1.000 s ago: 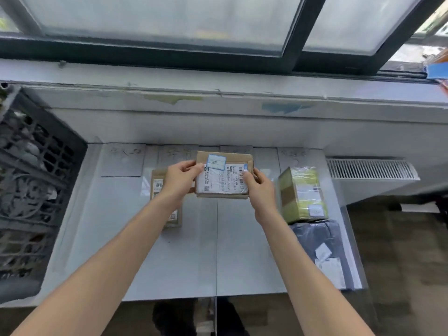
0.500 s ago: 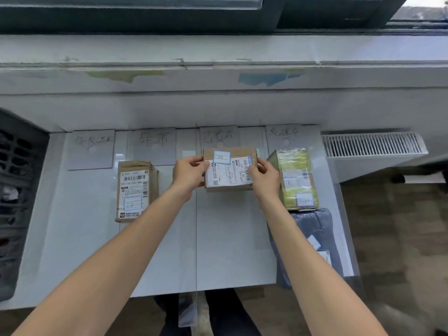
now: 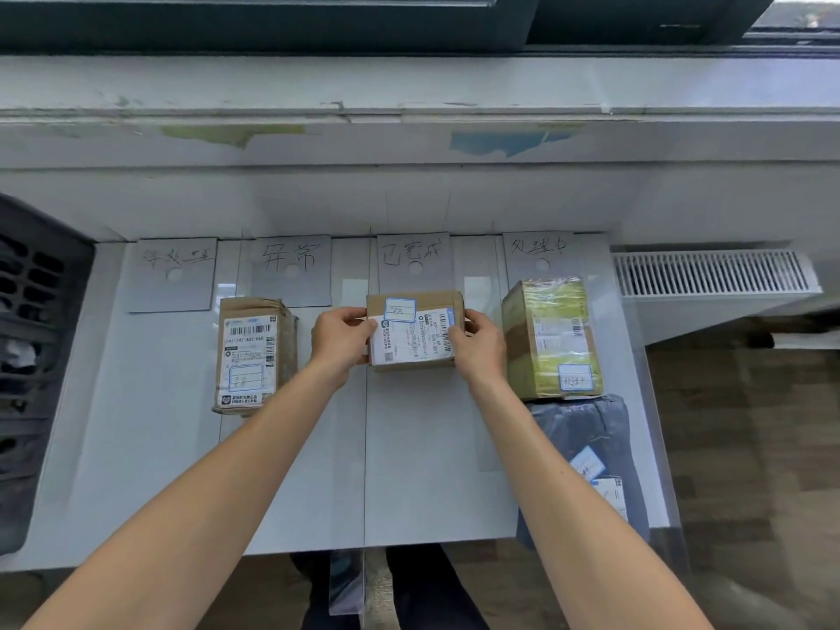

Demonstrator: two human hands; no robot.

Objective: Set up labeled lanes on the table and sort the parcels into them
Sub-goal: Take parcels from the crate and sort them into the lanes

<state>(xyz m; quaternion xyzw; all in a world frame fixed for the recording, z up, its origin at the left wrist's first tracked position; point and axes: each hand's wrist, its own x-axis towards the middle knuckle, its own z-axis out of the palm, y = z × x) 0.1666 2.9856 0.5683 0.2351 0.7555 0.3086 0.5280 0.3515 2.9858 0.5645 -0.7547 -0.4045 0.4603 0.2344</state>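
Currently I see a white surface (image 3: pixel 136 425) pushed against a pale wall, under a scuffed sill (image 3: pixel 409 84) and dark window frames. Four handwritten cards (image 3: pixel 172 275) lie along its far edge, and thin lines (image 3: pixel 365 447) split it into lanes. A black crate (image 3: pixel 32 356) stands at its left end, a white vent (image 3: pixel 713 272) sits by the wall on the right, and wood floor (image 3: pixel 750 425) shows beyond. A brown box (image 3: pixel 250 356) lies label up below the second card. A green box (image 3: pixel 550 338) stands below the fourth, with a grey bag (image 3: pixel 582 447) just nearer me. Both bare arms reach forward. The left hand (image 3: pixel 338 341) clamps the left end of the box (image 3: pixel 411 338), thumb on its top label. The right hand (image 3: pixel 479 350) clamps the right end the same way. That box is label up just below the third card (image 3: pixel 413 261), between the brown box and the green box. I cannot tell whether it rests on the surface.
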